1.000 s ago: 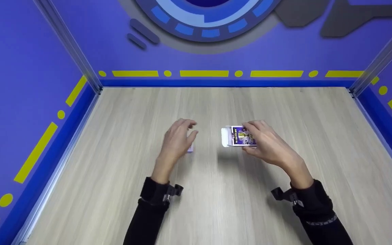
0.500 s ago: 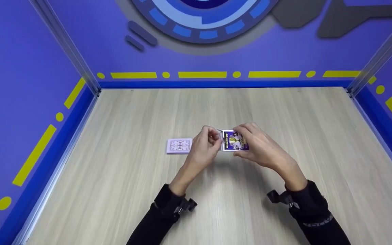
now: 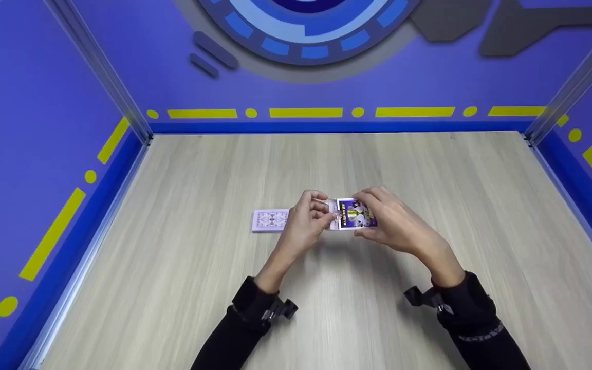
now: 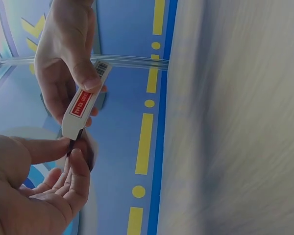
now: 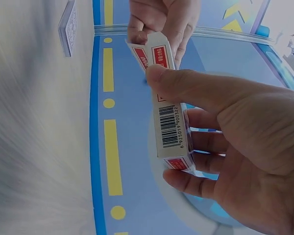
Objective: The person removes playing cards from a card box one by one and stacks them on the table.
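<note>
Above the table, my right hand (image 3: 398,222) grips a playing card box (image 3: 353,214) by its right end, thumb on one narrow side and fingers on the other. The box has a purple printed face; its side with a barcode (image 5: 169,126) shows in the right wrist view. At the box's left end, my left hand (image 3: 303,220) pinches a thin end flap between thumb and fingertips; the left wrist view shows the pinch (image 4: 72,147) only as a dark edge. A deck of playing cards (image 3: 269,220), patterned back up, lies on the table left of that hand, which partly covers it.
The light wood table (image 3: 183,288) is enclosed by a blue back wall (image 3: 296,92) and side walls with yellow marks. Black bands with small cameras (image 3: 278,310) sit on both wrists.
The left hand has moved right, from over the deck to the box's left end, and now pinches there, uncovering most of the deck. The right hand and box shifted slightly left.
</note>
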A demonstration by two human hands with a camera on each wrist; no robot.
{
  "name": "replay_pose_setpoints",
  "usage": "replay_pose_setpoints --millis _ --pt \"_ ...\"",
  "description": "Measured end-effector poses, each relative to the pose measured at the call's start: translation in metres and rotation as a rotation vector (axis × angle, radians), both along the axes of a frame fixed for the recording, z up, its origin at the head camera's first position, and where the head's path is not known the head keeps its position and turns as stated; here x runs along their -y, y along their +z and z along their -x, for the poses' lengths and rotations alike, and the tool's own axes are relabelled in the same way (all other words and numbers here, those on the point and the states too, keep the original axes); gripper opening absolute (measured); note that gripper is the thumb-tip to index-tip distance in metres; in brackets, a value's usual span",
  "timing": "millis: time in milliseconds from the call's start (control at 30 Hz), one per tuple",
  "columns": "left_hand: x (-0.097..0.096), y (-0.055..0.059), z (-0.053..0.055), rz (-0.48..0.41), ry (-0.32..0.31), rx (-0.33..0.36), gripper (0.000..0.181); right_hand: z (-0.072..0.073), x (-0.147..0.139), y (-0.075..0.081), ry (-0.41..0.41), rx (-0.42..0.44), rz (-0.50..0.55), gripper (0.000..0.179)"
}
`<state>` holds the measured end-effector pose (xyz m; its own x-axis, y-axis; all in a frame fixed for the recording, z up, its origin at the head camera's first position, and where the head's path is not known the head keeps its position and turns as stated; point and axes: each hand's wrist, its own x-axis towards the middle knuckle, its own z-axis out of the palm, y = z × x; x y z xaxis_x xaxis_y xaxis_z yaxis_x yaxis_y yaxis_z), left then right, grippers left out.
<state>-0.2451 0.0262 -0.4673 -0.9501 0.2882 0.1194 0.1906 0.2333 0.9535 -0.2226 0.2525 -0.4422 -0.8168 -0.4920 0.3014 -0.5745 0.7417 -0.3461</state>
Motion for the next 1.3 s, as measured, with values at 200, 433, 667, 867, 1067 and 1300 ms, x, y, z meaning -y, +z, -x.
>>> replay_pose_setpoints --millis 200,433,667,867,1067,1300 --pt "0.001 0.004 0.000 0.022 0.041 0.017 0.041 0.001 0.000 -0.001 -0.014 0.025 0.004 0.073" --pt "0.001 0.006 -0.001 -0.044 0.070 0.040 0.058 0.000 0.001 -0.001 -0.011 0.021 0.004 0.072" --pt "0.003 0.012 -0.005 -0.122 0.118 0.063 0.070 0.001 0.001 -0.001 -0.001 0.025 0.024 0.071" --pt "0.012 0.017 -0.002 -0.054 0.141 0.044 0.058 0.003 -0.002 -0.003 -0.003 0.031 0.034 0.072" --pt "0.019 0.020 0.002 0.133 0.103 -0.069 0.051 0.005 -0.005 -0.002 -0.018 0.046 0.048 0.072" --pt "0.022 0.020 0.003 0.270 0.082 -0.153 0.042 0.006 -0.006 -0.003 -0.012 0.071 0.072 0.072"
